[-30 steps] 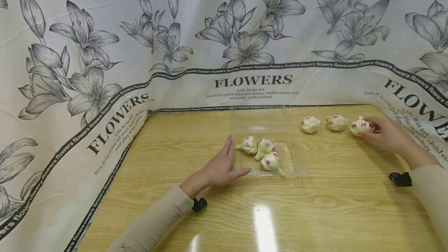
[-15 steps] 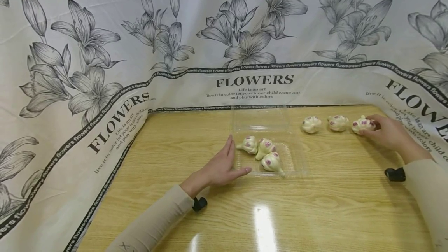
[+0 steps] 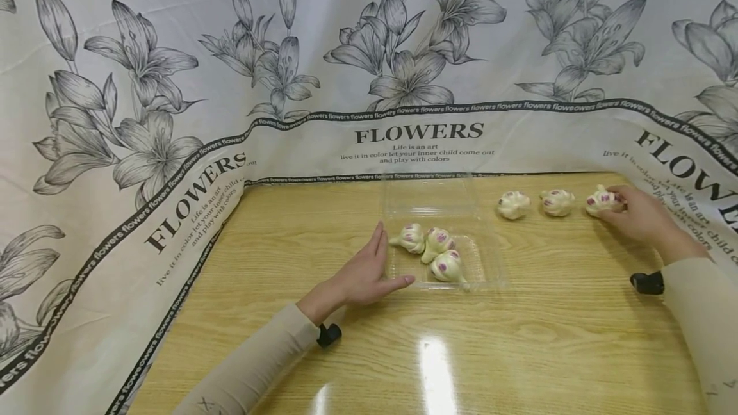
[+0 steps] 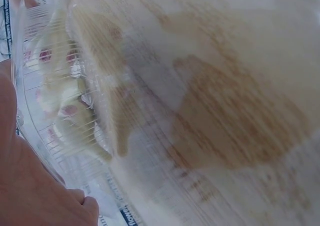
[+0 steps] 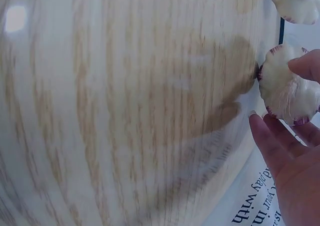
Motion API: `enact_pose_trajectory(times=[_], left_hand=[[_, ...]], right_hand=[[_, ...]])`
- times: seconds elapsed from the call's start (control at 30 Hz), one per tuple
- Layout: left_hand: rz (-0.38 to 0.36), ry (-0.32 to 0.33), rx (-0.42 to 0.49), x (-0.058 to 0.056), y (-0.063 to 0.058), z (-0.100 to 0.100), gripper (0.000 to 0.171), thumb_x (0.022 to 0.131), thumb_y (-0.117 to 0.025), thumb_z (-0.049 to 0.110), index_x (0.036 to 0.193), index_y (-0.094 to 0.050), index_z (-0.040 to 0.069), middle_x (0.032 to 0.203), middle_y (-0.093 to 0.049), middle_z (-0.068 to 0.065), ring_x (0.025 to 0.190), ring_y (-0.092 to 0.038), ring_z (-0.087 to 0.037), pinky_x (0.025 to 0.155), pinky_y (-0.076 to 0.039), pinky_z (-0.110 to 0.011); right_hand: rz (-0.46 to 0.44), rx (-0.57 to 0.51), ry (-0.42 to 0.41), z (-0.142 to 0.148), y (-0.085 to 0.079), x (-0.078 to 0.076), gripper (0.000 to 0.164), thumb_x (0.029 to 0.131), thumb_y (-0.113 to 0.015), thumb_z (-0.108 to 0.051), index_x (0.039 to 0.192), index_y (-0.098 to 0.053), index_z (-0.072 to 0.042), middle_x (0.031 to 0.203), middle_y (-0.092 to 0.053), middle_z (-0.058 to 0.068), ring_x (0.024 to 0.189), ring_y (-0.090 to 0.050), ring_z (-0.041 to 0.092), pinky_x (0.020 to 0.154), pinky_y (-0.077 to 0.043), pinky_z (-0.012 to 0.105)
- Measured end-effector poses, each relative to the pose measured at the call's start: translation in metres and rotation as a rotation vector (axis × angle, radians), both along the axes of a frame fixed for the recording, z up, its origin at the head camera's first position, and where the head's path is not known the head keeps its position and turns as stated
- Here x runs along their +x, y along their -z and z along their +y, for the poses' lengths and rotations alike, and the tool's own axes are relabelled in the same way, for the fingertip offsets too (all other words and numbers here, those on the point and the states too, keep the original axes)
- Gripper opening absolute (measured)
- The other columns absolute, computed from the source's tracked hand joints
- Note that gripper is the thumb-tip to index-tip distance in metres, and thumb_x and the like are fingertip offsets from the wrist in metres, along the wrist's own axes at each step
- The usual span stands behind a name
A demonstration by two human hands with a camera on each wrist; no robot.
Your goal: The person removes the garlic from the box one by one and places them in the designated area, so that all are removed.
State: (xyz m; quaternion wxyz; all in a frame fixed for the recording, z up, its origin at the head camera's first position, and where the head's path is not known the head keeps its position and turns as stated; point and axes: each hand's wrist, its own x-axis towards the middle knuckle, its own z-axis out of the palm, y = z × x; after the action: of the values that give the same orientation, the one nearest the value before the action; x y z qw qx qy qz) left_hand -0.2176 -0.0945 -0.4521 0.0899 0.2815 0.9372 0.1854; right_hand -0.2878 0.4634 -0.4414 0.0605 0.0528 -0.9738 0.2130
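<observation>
In the head view my left hand (image 3: 357, 274) rests at the near left corner of a clear plastic clamshell box (image 3: 474, 258), fingers straight along its left side and thumb at its front edge. Three garlic bulbs (image 3: 438, 245) with purple patches lie inside, touching one another. The box's lid (image 3: 429, 196) is folded back toward the cloth. At the right, my right hand (image 3: 642, 216) holds another garlic bulb (image 3: 599, 200) between thumb and fingers. The right wrist view shows the thumb on top of that bulb (image 5: 285, 88), close to the wood surface, with the fingers below it.
Left of the held bulb, two more garlic bulbs, a nearer one (image 3: 557, 202) and a farther one (image 3: 513, 205), sit in a row on the wooden table (image 3: 490, 351). A white flower-printed cloth (image 3: 288, 152) hangs around the table's back and sides.
My right hand has shifted the held bulb slightly right and back, widening the gap to the bulb beside it. The left hand and the box have stayed in place.
</observation>
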Motion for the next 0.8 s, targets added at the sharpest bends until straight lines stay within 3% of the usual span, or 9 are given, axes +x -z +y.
enact_pose_trajectory(times=[0.2, 0.5, 0.8], left_hand=[[0.007, -0.002, 0.003, 0.001, 0.0, 0.0, 0.116, 0.095, -0.04, 0.078, 0.16, 0.003, -0.007, 0.168, 0.018, -0.021, 0.155, -0.015, -0.037, 0.125, -0.021, -0.04], [-0.002, -0.008, 0.001, 0.0, 0.002, 0.001, 0.117, 0.094, -0.04, 0.08, 0.16, 0.007, -0.006, 0.168, 0.018, -0.021, 0.154, -0.017, -0.037, 0.125, -0.022, -0.039], [-0.003, -0.008, 0.005, 0.0, 0.001, 0.001, 0.118, 0.094, -0.041, 0.079, 0.16, 0.007, -0.006, 0.167, 0.019, -0.02, 0.154, -0.017, -0.037, 0.125, -0.021, -0.039]], right_hand=[[0.034, -0.059, -0.039, -0.002, 0.004, -0.004, 0.061, 0.097, -0.062, -0.006, 0.14, -0.032, 0.024, 0.13, -0.039, 0.05, 0.114, -0.04, 0.066, 0.1, -0.03, 0.077], [0.074, -0.067, -0.036, 0.002, 0.011, -0.007, 0.057, 0.095, -0.059, -0.002, 0.138, -0.029, 0.021, 0.113, -0.045, 0.043, 0.099, -0.049, 0.057, 0.084, -0.04, 0.068], [0.015, -0.104, 0.003, 0.004, 0.012, -0.006, 0.059, 0.097, -0.059, -0.007, 0.14, -0.028, 0.019, 0.117, -0.043, 0.045, 0.104, -0.045, 0.06, 0.086, -0.04, 0.071]])
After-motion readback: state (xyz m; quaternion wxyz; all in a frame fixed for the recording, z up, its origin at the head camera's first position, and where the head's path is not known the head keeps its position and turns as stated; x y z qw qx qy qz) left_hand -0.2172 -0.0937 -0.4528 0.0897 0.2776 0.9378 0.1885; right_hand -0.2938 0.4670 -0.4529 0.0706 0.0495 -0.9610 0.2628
